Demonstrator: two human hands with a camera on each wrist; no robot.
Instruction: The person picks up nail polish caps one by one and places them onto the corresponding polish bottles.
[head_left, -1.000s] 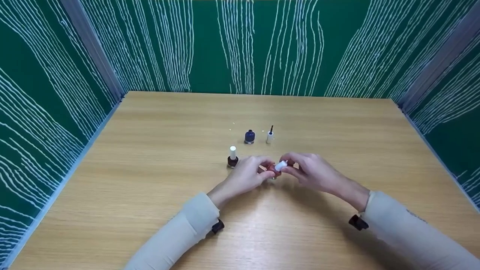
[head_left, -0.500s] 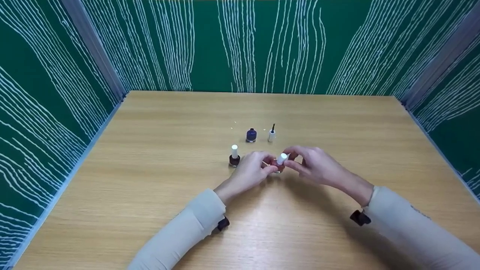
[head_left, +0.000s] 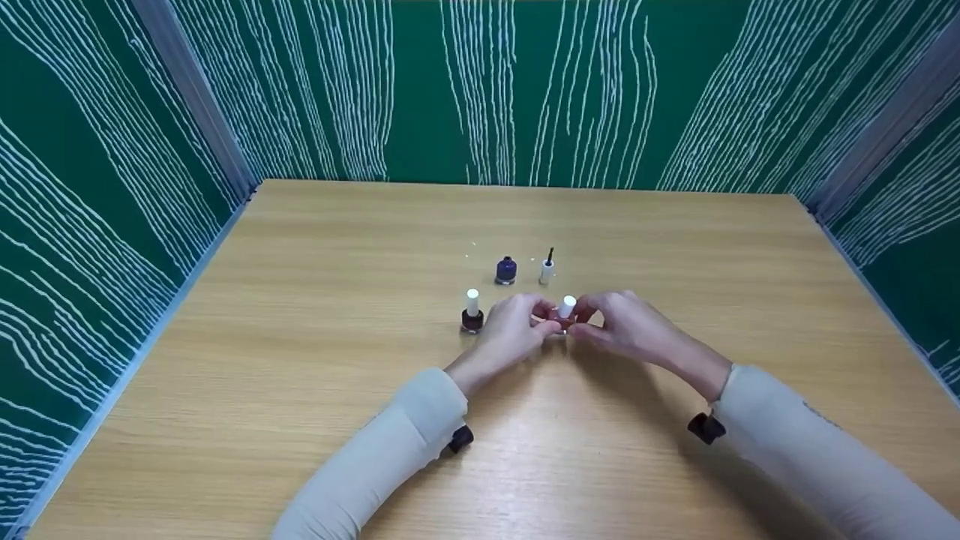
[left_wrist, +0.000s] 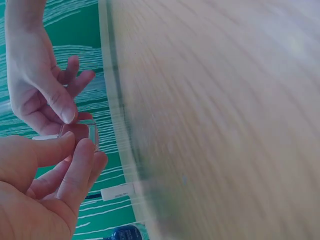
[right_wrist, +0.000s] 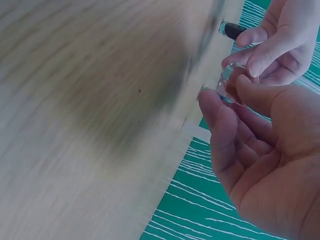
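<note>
Working at a wood-grain table [head_left: 225, 360], bordered at left by a green panel [head_left: 45, 97] streaked with wavy white lines. Stretching a pale left sleeve [head_left: 375, 457] toward the center, bearing a black wrist device [head_left: 460, 438] near the cuff. Showing upright on the wood, just left of the left hand [head_left: 512, 326], a dark nail polish bottle [head_left: 472, 320] topped by a tall white cap [head_left: 472, 301]. Displaying beyond that hand an uncapped purple nail polish bottle [head_left: 506, 270], with a white brush cap [head_left: 546, 271] standing near it to the right, dark brush [head_left: 550, 256] upward. Grasping between left thumb and fingers a red nail polish bottle [head_left: 564, 320], squarely between both hands, under a slightly tilted white top [head_left: 567, 305]; hiding from view whether its base is touching the table. Pinching the same red bottle from the other side with thumb and finger of the right hand [head_left: 626, 324]. Extending a pale right sleeve [head_left: 817, 450] toward the lower right corner, below another green panel [head_left: 911, 281].
</note>
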